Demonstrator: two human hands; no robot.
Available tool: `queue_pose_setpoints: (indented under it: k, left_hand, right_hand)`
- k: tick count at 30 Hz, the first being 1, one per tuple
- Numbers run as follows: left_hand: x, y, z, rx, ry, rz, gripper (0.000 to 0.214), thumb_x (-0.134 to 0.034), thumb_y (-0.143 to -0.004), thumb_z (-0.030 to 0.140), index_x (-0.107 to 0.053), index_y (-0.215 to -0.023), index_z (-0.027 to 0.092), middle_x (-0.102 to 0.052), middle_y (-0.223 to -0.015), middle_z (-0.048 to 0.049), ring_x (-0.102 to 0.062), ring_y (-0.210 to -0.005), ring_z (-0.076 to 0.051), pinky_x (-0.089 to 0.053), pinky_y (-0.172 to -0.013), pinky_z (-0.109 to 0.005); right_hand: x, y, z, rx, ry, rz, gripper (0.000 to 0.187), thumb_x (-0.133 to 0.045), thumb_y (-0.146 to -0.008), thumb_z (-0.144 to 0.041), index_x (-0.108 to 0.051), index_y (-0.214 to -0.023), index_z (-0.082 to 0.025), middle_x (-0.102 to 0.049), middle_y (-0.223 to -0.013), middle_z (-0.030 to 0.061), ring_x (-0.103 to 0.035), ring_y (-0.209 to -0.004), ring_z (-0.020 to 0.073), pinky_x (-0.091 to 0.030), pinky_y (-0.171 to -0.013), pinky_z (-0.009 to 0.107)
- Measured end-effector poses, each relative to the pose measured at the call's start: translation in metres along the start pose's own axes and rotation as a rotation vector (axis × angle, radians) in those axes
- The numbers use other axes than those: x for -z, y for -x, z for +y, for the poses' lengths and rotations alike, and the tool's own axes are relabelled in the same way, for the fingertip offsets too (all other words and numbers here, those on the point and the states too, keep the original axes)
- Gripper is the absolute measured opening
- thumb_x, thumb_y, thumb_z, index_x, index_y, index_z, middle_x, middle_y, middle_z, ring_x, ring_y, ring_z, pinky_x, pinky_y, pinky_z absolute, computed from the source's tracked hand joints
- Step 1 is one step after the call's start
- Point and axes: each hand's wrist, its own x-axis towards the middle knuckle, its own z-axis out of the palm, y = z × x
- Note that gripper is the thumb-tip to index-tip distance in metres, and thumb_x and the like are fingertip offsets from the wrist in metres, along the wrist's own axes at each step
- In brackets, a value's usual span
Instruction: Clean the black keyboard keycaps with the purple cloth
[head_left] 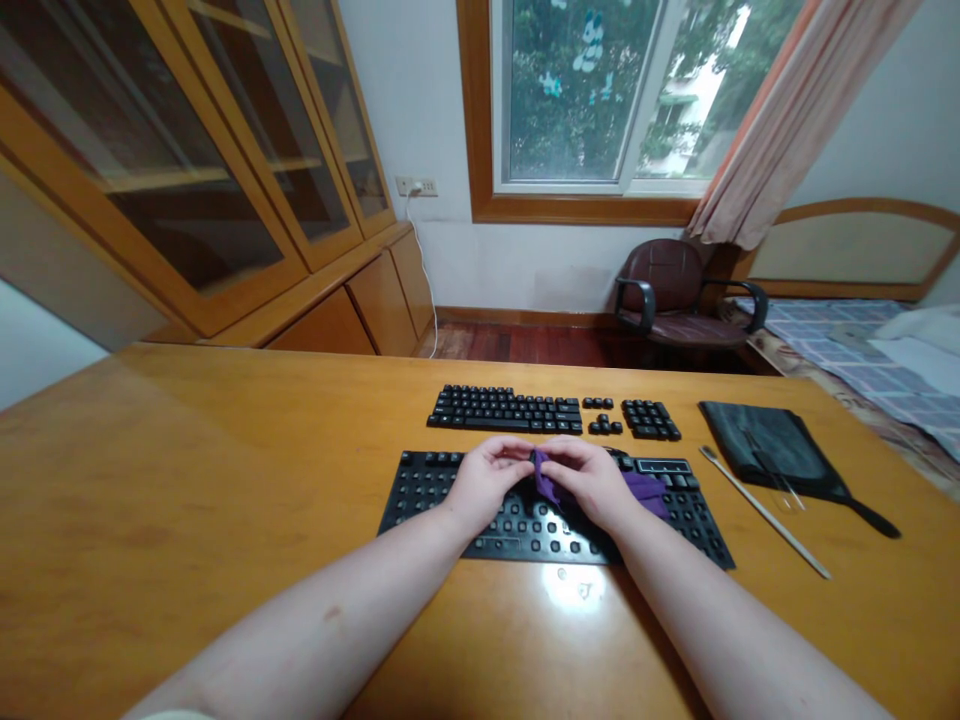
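Note:
Both hands meet over a black keyboard base (450, 495) stripped of its keycaps, lying on the wooden desk (187, 500). My left hand (487, 478) pinches a small dark keycap (533, 458) with curled fingers. My right hand (589, 478) is closed on a purple cloth (645, 492), pressing it against the same keycap. The cloth trails right across the base. The removed black keycaps (506, 408) lie in keyboard order just beyond the base.
A black cloth pouch (769, 440) with thin tools and a long metal rod (765, 512) lie to the right. Glass-door cabinets stand at the left. A brown armchair (675, 295), a bed and a window are beyond the desk.

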Motion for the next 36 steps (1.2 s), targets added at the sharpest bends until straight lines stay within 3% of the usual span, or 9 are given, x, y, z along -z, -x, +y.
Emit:
queue_pose_setpoints:
  k: [8, 16, 23, 30, 36]
  left_hand:
    - [-0.0019, 0.0001, 0.0013, 0.012, -0.024, -0.006, 0.024, -0.075, -0.060, 0.013, -0.066, -0.082, 0.014, -0.068, -0.077, -0.0021, -0.063, -0.074, -0.013, -0.051, -0.077, -0.029]
    - [-0.0016, -0.0002, 0.0029, -0.006, -0.014, 0.018, 0.021, -0.073, -0.061, 0.012, -0.066, -0.081, 0.014, -0.068, -0.077, -0.0013, -0.063, -0.072, -0.012, -0.051, -0.075, -0.027]
    - [-0.0015, 0.0007, 0.0003, -0.003, -0.030, -0.021, 0.024, -0.074, -0.061, 0.014, -0.066, -0.083, 0.014, -0.068, -0.079, -0.0020, -0.063, -0.075, -0.013, -0.051, -0.078, -0.029]
    - [-0.0006, 0.0008, 0.0016, -0.014, -0.038, -0.015, 0.021, -0.072, -0.064, 0.015, -0.065, -0.084, 0.014, -0.068, -0.079, -0.0029, -0.063, -0.075, -0.014, -0.051, -0.079, -0.030]
    - [-0.0028, 0.0022, 0.0033, -0.007, -0.049, -0.039, 0.023, -0.074, -0.062, 0.016, -0.066, -0.083, 0.014, -0.069, -0.080, -0.0037, -0.064, -0.077, -0.016, -0.051, -0.081, -0.033]
  right_hand:
    - [-0.0004, -0.0002, -0.0004, -0.029, 0.037, 0.066, 0.009, -0.065, -0.073, -0.026, -0.069, -0.074, -0.019, -0.068, -0.076, 0.0042, -0.063, -0.073, 0.0183, -0.049, -0.073, 0.033]
    - [-0.0008, 0.0001, 0.0005, 0.055, 0.066, 0.004, 0.016, -0.067, -0.073, -0.028, -0.072, -0.088, -0.022, -0.070, -0.088, 0.0051, -0.063, -0.084, 0.0194, -0.048, -0.081, 0.034]
    - [0.0008, -0.0008, -0.0002, 0.009, 0.071, 0.062, 0.010, -0.065, -0.073, -0.028, -0.071, -0.074, -0.019, -0.069, -0.077, 0.0052, -0.063, -0.075, 0.0190, -0.049, -0.075, 0.034]
    - [-0.0017, 0.0007, 0.0001, 0.060, 0.080, 0.002, 0.015, -0.065, -0.076, -0.029, -0.071, -0.087, -0.021, -0.069, -0.089, 0.0056, -0.063, -0.085, 0.0196, -0.048, -0.082, 0.035]
    - [0.0004, -0.0009, -0.0055, 0.036, 0.087, 0.023, 0.013, -0.063, -0.076, -0.031, -0.071, -0.074, -0.020, -0.069, -0.077, 0.0042, -0.063, -0.074, 0.0182, -0.049, -0.073, 0.032]
